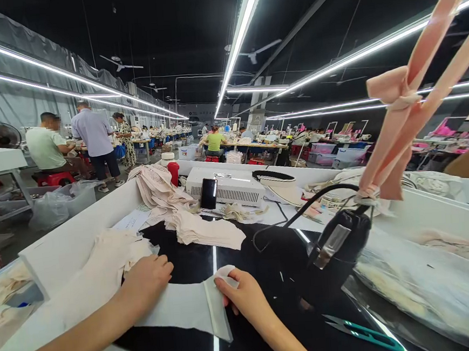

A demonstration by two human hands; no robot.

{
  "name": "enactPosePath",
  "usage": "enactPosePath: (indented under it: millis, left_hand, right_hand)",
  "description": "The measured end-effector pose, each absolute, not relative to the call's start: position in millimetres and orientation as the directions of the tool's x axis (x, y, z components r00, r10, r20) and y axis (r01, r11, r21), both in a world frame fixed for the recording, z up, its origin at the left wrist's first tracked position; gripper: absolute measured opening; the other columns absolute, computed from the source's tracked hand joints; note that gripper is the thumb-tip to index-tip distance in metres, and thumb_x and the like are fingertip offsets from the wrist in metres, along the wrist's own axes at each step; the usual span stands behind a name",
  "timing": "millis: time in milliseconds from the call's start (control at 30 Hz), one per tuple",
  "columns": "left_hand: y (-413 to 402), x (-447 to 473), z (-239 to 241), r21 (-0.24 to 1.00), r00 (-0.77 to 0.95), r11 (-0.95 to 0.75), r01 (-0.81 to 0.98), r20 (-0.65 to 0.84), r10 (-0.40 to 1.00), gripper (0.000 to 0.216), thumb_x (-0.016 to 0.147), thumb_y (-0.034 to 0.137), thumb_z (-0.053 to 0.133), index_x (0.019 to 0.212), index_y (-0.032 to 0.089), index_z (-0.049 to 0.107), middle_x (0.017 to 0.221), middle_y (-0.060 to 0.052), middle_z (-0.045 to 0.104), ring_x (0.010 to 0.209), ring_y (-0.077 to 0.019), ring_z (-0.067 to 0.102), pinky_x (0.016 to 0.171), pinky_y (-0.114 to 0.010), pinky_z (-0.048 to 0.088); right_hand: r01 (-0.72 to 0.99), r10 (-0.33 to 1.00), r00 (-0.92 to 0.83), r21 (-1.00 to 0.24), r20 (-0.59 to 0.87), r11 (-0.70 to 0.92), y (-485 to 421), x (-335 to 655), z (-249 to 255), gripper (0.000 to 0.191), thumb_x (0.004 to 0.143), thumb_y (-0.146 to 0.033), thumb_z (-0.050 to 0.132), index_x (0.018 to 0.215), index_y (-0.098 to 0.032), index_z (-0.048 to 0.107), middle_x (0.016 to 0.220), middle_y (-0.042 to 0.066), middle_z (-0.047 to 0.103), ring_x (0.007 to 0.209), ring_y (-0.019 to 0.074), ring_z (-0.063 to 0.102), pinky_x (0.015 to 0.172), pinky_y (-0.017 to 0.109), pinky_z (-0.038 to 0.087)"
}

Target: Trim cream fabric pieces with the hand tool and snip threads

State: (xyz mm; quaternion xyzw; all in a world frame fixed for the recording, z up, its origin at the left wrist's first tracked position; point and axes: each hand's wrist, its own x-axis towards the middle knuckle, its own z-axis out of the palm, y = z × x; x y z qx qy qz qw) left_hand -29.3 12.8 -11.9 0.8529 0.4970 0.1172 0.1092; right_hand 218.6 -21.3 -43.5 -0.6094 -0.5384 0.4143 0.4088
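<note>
A white fabric piece lies on the black work surface in front of me, with a folded band along its right end. At the top of that band, my right hand pinches the turned-back fabric edge between thumb and fingers. My left hand rests over the left part of the piece, beside a pile of cream fabric. Its fingers are curled down together, and whatever lies under them is hidden. Farther back is a stack of cut cream pieces.
Teal thread snips lie at the right. A black device hangs from a knotted peach strap. Behind stand a phone, a white vented box and a visor. White side walls edge the table; people work beyond.
</note>
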Motion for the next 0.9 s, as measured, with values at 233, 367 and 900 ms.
enactPosePath:
  millis: [233, 367, 900]
  left_hand:
    - [-14, 13, -37, 0.238, 0.831, -0.889, 0.391, 0.325, 0.452, 0.021, 0.099, 0.024, 0.063, 0.12, 0.02, 0.068, 0.125, -0.01, 0.071, 0.117, -0.0278, 0.065, 0.109, -0.039, 0.048]
    - [-18, 18, -48, 0.236, 0.838, -0.904, 0.357, 0.346, 0.422, 0.026, 0.098, 0.023, 0.066, 0.124, 0.021, 0.066, 0.13, -0.008, 0.069, 0.121, -0.0265, 0.065, 0.111, -0.039, 0.05]
    - [-15, 9, -46, 0.357, 0.847, -0.884, 0.302, 0.325, 0.421, 0.032, 0.104, 0.022, 0.055, 0.135, 0.019, 0.063, 0.14, -0.01, 0.063, 0.131, -0.0256, 0.058, 0.116, -0.042, 0.046]
  right_hand:
    - [0.441, 0.998, 0.06, -0.898, 0.027, -0.002, -16, 217, -37, 0.012, 0.074, -0.02, 0.06, 0.064, -0.02, 0.066, 0.045, -0.005, 0.054, 0.039, 0.0107, 0.047, 0.042, 0.022, 0.032]
    - [0.471, 0.994, 0.104, -0.882, 0.038, -0.016, -10, 233, -38, 0.013, 0.079, -0.031, 0.061, 0.074, -0.021, 0.068, 0.044, -0.005, 0.053, 0.036, 0.0126, 0.044, 0.039, 0.024, 0.031]
    - [0.61, 0.939, -0.116, -0.723, 0.323, 0.324, -65, 224, -38, 0.023, 0.098, -0.027, 0.054, 0.106, -0.029, 0.075, 0.102, 0.007, 0.076, 0.094, 0.0279, 0.068, 0.086, 0.042, 0.051]
